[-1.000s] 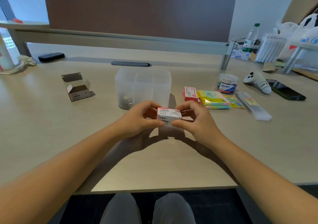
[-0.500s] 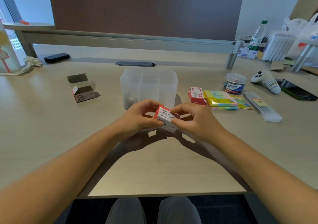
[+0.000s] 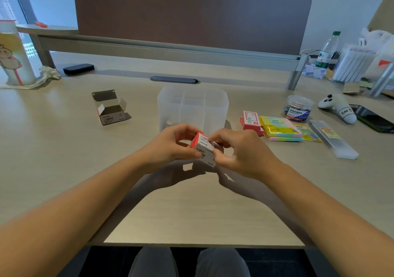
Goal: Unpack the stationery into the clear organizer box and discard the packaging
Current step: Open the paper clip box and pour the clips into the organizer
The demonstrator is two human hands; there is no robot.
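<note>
Paper-clip box, mid-frame just off the bench, is pinched by the left hand while the right hand picks at its end flap. Behind it the clear organizer box looks nearly bare. One emptied carton lies upper left; staples, sticky notes and clip jar wait at right. Open bench lies left and toward the near edge.

Red-and-white small box; clear organizer; yellow, pink, blue sticky notes
</note>
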